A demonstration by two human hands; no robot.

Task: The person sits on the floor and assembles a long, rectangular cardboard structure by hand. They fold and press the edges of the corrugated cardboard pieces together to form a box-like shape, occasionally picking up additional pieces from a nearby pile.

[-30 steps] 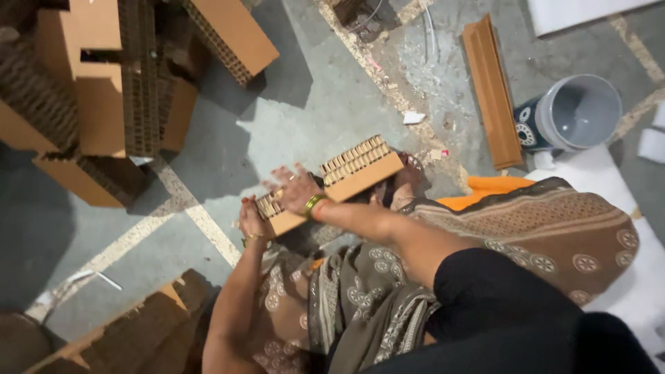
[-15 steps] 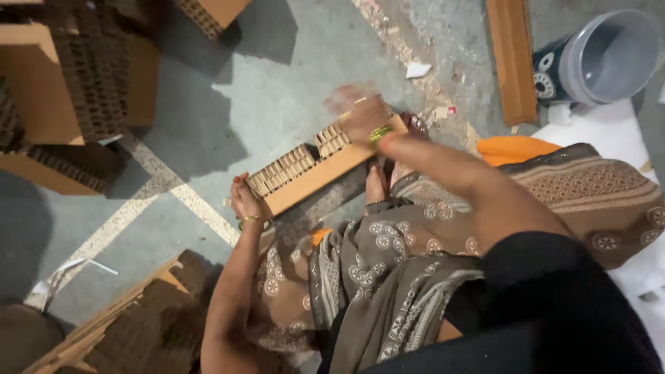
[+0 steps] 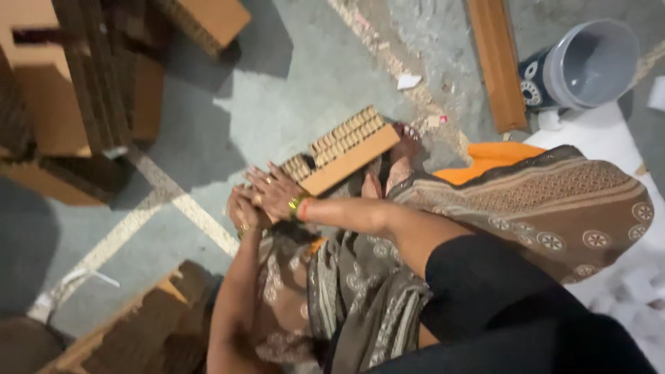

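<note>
A long honeycomb cardboard block (image 3: 346, 149) with a brown paper face lies slanted on the floor in front of my knees. My left hand (image 3: 241, 213) grips its near, lower-left end. My right hand (image 3: 273, 190), with a bangle at the wrist, lies flat with spread fingers on the same end, partly over my left hand. My feet (image 3: 391, 170) sit just behind the block's far end. Patterned brown cloth (image 3: 540, 208) covers my legs.
Stacks of honeycomb cardboard (image 3: 76, 90) stand at the upper left, with more cardboard (image 3: 138, 332) at the lower left. A wooden plank (image 3: 497, 62) and a grey bucket (image 3: 589, 62) are at the upper right. White sheet material (image 3: 623, 277) lies at the right. Pale lines (image 3: 173, 201) cross the floor.
My right hand went out to the block's far end half a second ago and has come back to the near end beside my left hand. The block stays in my left hand.
</note>
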